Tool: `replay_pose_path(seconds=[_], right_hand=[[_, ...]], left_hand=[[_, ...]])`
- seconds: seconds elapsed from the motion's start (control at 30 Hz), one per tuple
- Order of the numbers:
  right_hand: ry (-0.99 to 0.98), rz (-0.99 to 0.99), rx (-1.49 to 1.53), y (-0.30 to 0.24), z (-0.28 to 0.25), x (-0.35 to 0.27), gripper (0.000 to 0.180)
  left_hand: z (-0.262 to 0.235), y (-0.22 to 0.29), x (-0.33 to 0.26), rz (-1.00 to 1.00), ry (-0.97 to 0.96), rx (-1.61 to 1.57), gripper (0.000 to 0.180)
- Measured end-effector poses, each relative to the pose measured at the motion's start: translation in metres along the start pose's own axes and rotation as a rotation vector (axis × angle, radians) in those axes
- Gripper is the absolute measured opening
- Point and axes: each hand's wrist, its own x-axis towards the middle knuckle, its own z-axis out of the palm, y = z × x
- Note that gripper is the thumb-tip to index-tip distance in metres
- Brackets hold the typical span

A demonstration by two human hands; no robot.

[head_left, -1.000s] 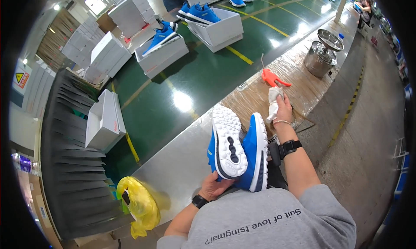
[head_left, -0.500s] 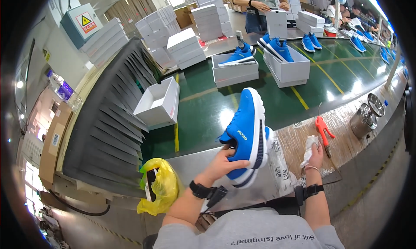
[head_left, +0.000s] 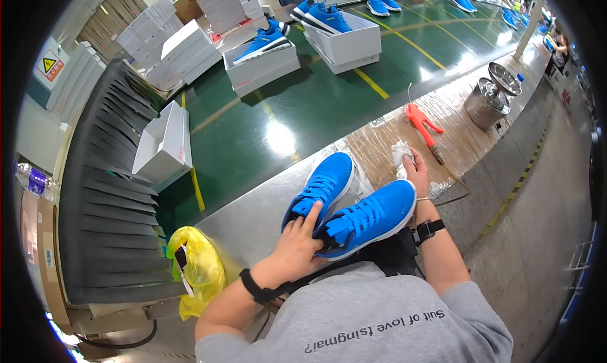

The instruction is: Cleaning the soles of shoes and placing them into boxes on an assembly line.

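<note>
Beyond the table, a wide green conveyor [head_left: 234,167], marked across with yellow lines. Along the near side of it, a metal table [head_left: 253,221], covered at the right with brown wrapped cardboard [head_left: 455,132]. At the left, a black strip curtain [head_left: 101,199]. On the conveyor, three white boxes: a left box [head_left: 169,145], a middle box [head_left: 265,75] with blue footwear on top, and a right box [head_left: 351,52], also with blue footwear. Near the front edge at the left, a yellow plastic bag [head_left: 205,271]. On the cardboard, a metal can [head_left: 487,104].

In the middle, between the two hands, a pair of blue shoes: left shoe [head_left: 332,170] and right shoe [head_left: 386,208], side by side, laces upward, toes pointing away and apart. With the left hand [head_left: 296,246], grips both shoes together at the heel openings, fingers bent; perhaps with some fingertips inside, but hidden there. With the right hand [head_left: 415,170], just past the toe of the right shoe, fingers curled nearly closed, pinches a crumpled white cloth [head_left: 400,153]. Near the cloth, on the cardboard, an orange-red air gun [head_left: 418,120].
</note>
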Motion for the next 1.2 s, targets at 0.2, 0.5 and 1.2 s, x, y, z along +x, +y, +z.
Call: replay_pose_path(seconds=[0.2,0.5,1.2], right_hand=[[-0.011,0.007,0.008,-0.007,0.006,-0.002,0.033],[-0.134,0.023,-0.093,-0.003,-0.009,0.000,0.037],[-0.076,0.016,-0.402,-0.004,-0.018,0.004,0.036]], left_hand=[[-0.009,0.018,-0.021,-0.109,-0.072,0.224,0.032],[0.006,0.006,-0.023,-0.110,0.092,0.109,0.041],[-0.366,-0.290,-0.085,-0.987,0.988,-0.941,0.044]])
